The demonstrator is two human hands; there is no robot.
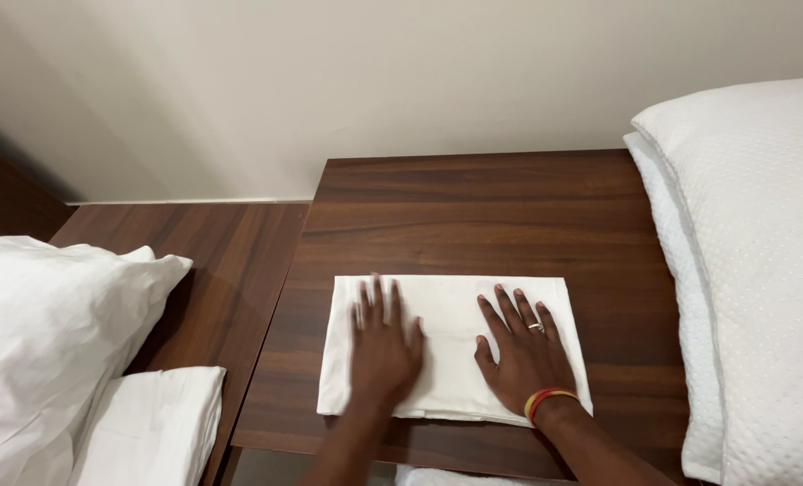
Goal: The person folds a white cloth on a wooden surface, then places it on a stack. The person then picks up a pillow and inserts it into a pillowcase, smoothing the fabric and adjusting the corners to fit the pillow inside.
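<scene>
A folded white cloth (446, 310) lies flat on a dark wooden bedside table (473, 207). My left hand (382, 346) rests palm down on the cloth's left half, fingers spread and slightly blurred. My right hand (523, 351) presses flat on the cloth's right half, fingers apart. It wears a ring, and a red and yellow band circles the wrist. Neither hand grips anything.
A white textured pillow (762, 270) on a bed lies along the table's right side. At the left lie another white pillow (41, 333) and a folded white sheet (154, 427). A cream wall (329, 81) stands behind, with wooden flooring (212, 261) left of the table.
</scene>
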